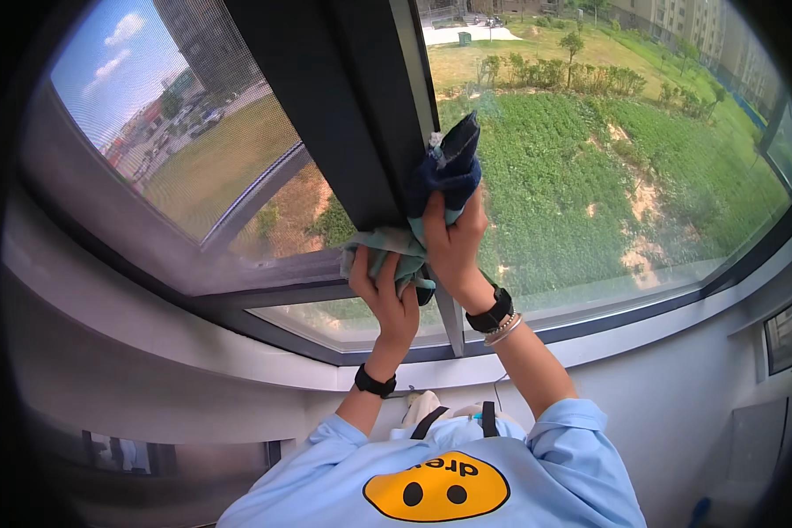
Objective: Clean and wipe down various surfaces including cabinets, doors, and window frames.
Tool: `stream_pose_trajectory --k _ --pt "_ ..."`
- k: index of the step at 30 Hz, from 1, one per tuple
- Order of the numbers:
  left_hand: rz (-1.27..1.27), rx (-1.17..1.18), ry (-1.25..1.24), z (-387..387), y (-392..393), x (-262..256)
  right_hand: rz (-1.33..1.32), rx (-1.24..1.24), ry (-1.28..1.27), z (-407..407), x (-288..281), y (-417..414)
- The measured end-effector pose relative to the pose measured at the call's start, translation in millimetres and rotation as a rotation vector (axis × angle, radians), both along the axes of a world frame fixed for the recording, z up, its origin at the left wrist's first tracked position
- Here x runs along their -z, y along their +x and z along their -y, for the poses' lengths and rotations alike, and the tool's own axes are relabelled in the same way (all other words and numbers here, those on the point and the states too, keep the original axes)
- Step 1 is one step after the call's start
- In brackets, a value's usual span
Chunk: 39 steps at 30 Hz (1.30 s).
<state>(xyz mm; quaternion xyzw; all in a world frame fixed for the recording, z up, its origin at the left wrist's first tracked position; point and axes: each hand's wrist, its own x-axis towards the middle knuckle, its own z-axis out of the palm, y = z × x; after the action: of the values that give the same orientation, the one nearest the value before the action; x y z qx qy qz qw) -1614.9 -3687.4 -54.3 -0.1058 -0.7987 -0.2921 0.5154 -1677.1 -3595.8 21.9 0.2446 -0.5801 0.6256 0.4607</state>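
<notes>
My right hand (457, 247) grips a dark blue and teal cloth (450, 168) against the dark window frame post (376, 119), where it meets the right glass pane. The cloth's pointed end sticks up past my fingers. Lower and to the left, my left hand (387, 290) presses a grey-green cloth (396, 247) at the post's foot, near the corner of the screened window (204, 171). The two cloths touch; I cannot tell whether they are one piece. Dark bands circle both wrists.
A white sill (290, 366) runs below the window's lower rail. On the right, a large glass pane (567, 198) looks onto green plants and buildings outside. A glossy brown surface (204, 475) stands at lower left. A small window (784, 338) sits in the right wall.
</notes>
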Motion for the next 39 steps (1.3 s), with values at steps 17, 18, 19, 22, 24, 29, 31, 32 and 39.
stream_pose_trajectory --k 17,18,19,22,24,29,31,32,39 --pt "-0.213 0.061 -0.03 12.8 -20.9 -15.7 -0.247 -0.091 -0.131 -2.5 -145.9 -29.3" --pt "-0.228 0.015 -0.062 16.4 -19.2 -9.3 -0.232 -0.175 -0.158 1.7 -147.8 -26.9" --pt "-0.223 0.022 -0.05 16.6 -18.9 0.4 -0.237 -0.159 -0.155 1.9 -140.7 -26.6" --pt "-0.174 -0.018 -0.081 12.7 -14.0 24.0 -0.077 -0.2 -0.131 1.4 -85.4 -14.8" --pt "-0.132 -0.031 -0.05 17.8 -12.8 36.1 0.072 -0.178 -0.077 5.5 -24.6 -5.9" --pt "-0.101 -0.009 -0.044 32.8 -9.1 58.8 0.704 -0.015 -0.16 18.2 133.3 32.6" --pt "-0.15 -0.002 -0.1 41.9 -13.9 64.4 0.841 -0.021 -0.188 3.3 184.9 39.9" --pt "-0.155 -0.048 -0.156 49.6 -13.7 66.9 1.167 -0.17 -0.507 -9.4 220.5 43.5" --pt "-0.176 -0.245 -0.09 32.1 -4.8 53.1 1.296 -0.745 -1.408 -162.4 342.9 122.6"
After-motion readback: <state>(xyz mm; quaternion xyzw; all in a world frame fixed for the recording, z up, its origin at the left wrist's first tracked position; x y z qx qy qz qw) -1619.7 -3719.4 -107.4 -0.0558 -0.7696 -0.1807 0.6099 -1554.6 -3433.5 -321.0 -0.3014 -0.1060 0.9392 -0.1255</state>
